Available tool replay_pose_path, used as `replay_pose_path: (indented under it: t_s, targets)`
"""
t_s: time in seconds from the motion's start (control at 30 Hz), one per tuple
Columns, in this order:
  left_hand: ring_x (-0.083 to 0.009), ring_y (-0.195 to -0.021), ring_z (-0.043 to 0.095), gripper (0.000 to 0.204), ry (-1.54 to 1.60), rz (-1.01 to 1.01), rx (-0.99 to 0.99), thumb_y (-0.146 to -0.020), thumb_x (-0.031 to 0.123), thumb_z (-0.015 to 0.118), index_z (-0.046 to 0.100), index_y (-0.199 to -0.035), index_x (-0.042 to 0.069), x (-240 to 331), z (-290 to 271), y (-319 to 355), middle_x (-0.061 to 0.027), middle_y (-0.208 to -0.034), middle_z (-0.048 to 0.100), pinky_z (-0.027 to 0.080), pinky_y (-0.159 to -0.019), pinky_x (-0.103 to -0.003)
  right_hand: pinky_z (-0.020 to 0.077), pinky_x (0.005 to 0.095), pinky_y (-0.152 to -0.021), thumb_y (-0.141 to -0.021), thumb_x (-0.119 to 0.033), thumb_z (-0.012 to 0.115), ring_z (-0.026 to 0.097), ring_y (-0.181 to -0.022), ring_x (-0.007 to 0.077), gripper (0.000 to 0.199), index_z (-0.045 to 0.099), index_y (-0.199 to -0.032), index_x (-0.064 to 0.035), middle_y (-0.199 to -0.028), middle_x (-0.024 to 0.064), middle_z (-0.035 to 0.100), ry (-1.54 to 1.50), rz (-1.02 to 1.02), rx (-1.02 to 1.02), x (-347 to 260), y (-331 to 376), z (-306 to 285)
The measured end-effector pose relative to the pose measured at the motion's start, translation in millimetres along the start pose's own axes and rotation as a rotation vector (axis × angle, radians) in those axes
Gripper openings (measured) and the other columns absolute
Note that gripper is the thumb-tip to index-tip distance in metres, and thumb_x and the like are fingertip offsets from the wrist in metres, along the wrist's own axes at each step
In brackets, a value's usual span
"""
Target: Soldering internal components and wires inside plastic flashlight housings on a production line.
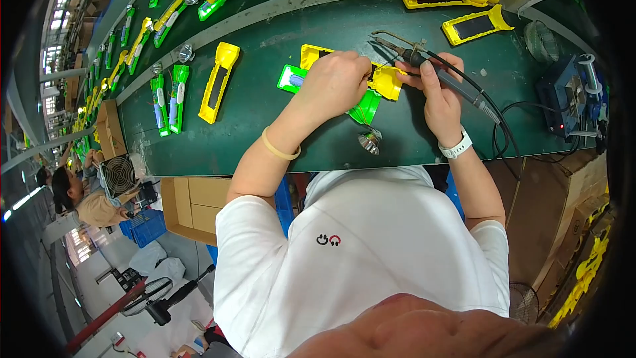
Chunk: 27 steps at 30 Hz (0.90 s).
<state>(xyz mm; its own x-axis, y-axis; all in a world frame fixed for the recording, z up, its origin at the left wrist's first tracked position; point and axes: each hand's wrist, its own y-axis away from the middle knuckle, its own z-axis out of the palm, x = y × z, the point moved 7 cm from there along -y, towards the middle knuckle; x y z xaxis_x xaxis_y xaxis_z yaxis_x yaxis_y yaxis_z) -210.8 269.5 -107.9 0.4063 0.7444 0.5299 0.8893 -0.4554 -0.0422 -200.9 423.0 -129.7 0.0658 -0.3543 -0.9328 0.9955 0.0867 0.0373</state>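
Two hands over green bench (265,119): left hand (334,83) clenched on yellow casing (386,81), right hand (437,89) grasping soldering iron (397,48)

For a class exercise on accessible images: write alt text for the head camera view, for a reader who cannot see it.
Seen from above, a person's right hand holds a soldering iron to a yellow flashlight shell steadied by the left hand on a green workbench. More yellow and green flashlight parts lie around.
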Motion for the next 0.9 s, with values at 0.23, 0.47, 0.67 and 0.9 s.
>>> replay_pose_path:
  t_s: [0.23, 0.47, 0.67, 0.9]
  targets:
    - [-0.0259, -0.07, 0.057, 0.01, 0.021, 0.045, 0.221, -0.071, 0.007, 0.065, 0.064, -0.081, 0.005, 11.5, -41.1, 15.3, -0.0088, -0.078, 0.059, 0.047, -0.06, -0.035, 0.0542, 0.0315, -0.077, -0.092, -0.012, 0.05, 0.063, -0.094, 0.0269, 0.025, 0.031, -0.107, -0.0024, -0.097, 0.0138, 0.053, 0.011, 0.005, 0.01, 1.0, -0.7, -2.8]
    - [-0.0148, -0.073, 0.063, 0.021, 1.439, -0.549, 0.146, -0.082, 0.0, 0.061, 0.053, -0.102, 0.0, -28.7, -18.1, 37.5, -0.0128, -0.093, 0.063, 0.053, -0.06, -0.026, 0.0518, 0.0267, -0.071, -0.09, -0.011, 0.054, 0.063, -0.087, 0.0204, 0.025, 0.035, -0.105, -0.0028, -0.095, 0.0113, 0.054, 0.13, -0.025, 0.039, -1.1, 0.7, -11.9]
    - [-0.0184, -0.067, 0.064, 0.009, 1.131, -0.62, 0.252, -0.08, 0.002, 0.064, 0.06, -0.087, -0.001, -62.4, -28.4, 57.6, -0.0122, -0.079, 0.065, 0.053, -0.059, -0.028, 0.0443, 0.022, -0.055, -0.086, -0.006, 0.059, 0.051, -0.062, 0.0091, 0.029, 0.037, -0.105, -0.004, -0.084, 0.0044, 0.049, 0.122, -0.004, 0.081, -9.3, 6.7, 0.8]
    - [-0.0243, -0.073, 0.059, 0.008, 0.02, -0.061, 0.136, -0.072, 0.011, 0.066, 0.067, -0.08, 0.009, -70.8, -45.5, 25.1, -0.006, -0.073, 0.06, 0.049, -0.063, -0.032, 0.0445, 0.0195, -0.053, -0.083, -0.006, 0.062, 0.051, -0.062, 0.0078, 0.03, 0.039, -0.102, -0.0029, -0.087, 0.0051, 0.049, 0.116, 0.053, 0.062, 14.3, 2.1, 36.8]
